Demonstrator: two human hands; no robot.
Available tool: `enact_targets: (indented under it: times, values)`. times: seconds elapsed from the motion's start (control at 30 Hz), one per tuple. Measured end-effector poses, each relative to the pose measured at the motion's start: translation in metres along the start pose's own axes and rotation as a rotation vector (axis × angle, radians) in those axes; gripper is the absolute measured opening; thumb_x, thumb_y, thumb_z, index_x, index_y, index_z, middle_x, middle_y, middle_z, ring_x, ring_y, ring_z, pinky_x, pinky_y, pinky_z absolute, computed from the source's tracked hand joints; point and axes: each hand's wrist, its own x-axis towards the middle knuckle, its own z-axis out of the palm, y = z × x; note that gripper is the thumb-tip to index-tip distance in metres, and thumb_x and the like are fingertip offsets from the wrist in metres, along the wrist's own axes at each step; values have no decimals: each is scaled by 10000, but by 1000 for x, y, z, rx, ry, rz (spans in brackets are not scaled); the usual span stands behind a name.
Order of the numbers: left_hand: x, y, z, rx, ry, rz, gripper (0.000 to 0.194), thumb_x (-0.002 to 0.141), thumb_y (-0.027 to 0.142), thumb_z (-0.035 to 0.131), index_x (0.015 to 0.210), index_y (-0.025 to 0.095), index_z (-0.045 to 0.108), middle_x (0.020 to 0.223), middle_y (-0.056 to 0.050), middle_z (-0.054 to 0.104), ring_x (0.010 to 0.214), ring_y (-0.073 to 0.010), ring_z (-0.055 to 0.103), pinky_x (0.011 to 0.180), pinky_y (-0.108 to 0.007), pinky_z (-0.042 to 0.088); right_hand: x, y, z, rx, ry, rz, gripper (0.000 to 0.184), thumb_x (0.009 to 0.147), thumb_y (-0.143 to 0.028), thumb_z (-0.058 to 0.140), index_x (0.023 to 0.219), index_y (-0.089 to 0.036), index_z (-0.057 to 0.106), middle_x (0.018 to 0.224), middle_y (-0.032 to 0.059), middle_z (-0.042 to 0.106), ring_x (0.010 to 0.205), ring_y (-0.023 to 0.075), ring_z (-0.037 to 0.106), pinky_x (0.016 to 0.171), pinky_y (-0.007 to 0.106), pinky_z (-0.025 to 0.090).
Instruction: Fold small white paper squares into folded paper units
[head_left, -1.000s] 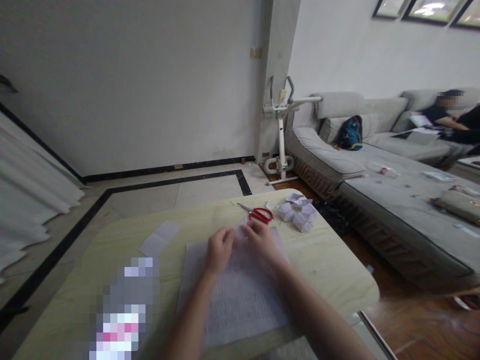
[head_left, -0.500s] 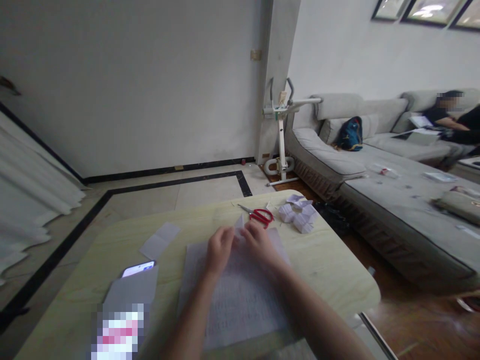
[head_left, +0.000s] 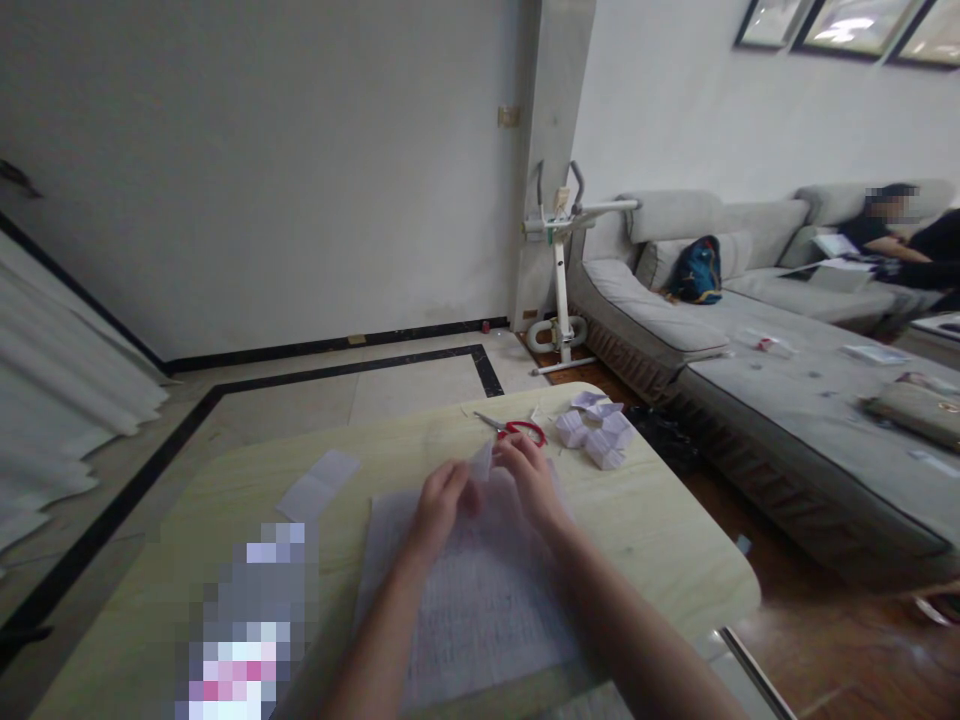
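Note:
A small folded piece of white paper (head_left: 481,463) is pinched between my two hands, over a large sheet covered with writing (head_left: 487,610). My left hand (head_left: 444,497) grips its left side, fingers closed. At its right edge, the bent fingers of my right hand (head_left: 526,475) hold it too. Just behind my right hand lie scissors with red handles (head_left: 525,431), partly covered by the fingers. To their right sits a group of folded paper pieces (head_left: 598,430). A creased blank paper (head_left: 319,484) rests on the table's left part.
The pale wooden table (head_left: 675,540) has rounded corners. Blurred-out items (head_left: 240,620) lie at its left front. Beyond are an exercise machine (head_left: 559,270) and a grey sofa (head_left: 810,400) with a blue backpack (head_left: 697,270) and a seated person (head_left: 885,235).
My right hand has shifted slightly right and its fingers have lifted, now covering part of the scissors. The folded paper has tilted and sits a little lower. The view has moved slightly.

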Motion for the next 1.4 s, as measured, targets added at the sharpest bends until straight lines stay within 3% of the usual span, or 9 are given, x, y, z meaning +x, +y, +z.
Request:
enact_targets:
  times: [0.17,0.33,0.47,0.63,0.83,0.97,1.07,1.17,1.4]
  values:
    - [1,-3,0,46,11,-15,313,815,444,511,689,160,547,572,17,551,506,-115,503,506,-215,386,-1,4,0,13,-92,42,170,791,-356,569,804,-194,623,776,28,589,725,166,569,681,288,465]
    - [2,-2,1,94,-14,-11,331,835,455,469,694,164,540,576,15,547,520,-124,505,522,-226,389,-1,2,-2,-48,-81,21,217,792,-349,584,939,-205,652,782,28,597,687,156,541,644,281,447]
    - [2,-2,2,180,-1,37,327,839,444,465,673,169,532,569,19,532,523,-125,492,519,-225,374,0,0,-3,-83,-105,3,173,790,-348,584,813,-190,651,694,13,561,637,144,511,600,267,417]
    - [2,-4,0,211,81,74,321,841,441,460,661,179,504,549,35,511,517,-123,485,526,-223,373,-1,0,-1,-35,-134,9,131,774,-317,610,795,-189,634,674,-2,538,630,134,504,599,260,407]
    - [2,-5,0,192,59,76,326,841,452,466,683,174,526,566,27,530,526,-125,498,530,-223,383,-1,-1,0,36,-133,73,222,765,-316,621,943,-186,651,690,-2,548,579,117,483,558,251,396]
    - [2,-6,2,200,124,118,321,846,460,466,924,174,590,732,-13,628,606,-143,568,568,-232,430,0,-2,0,8,-119,94,207,739,-324,641,881,-174,653,676,-3,558,548,109,472,528,244,387]
    - [2,-4,3,223,145,194,349,854,433,468,1049,176,602,959,-71,662,796,-174,614,688,-251,463,-1,-3,1,-24,-124,92,185,737,-333,638,827,-171,642,680,-1,569,552,111,481,532,244,390]
    - [1,0,3,226,125,201,317,830,421,511,945,162,651,955,-85,673,892,-207,611,764,-269,463,-1,-2,1,-44,-113,109,199,723,-354,649,803,-173,630,684,2,577,546,114,484,527,247,392]
    - [1,0,1,259,163,224,249,777,380,595,891,160,624,874,-67,667,828,-189,611,747,-275,467,2,6,-2,-107,-109,99,192,720,-348,665,795,-175,630,700,8,576,615,129,515,573,252,403]
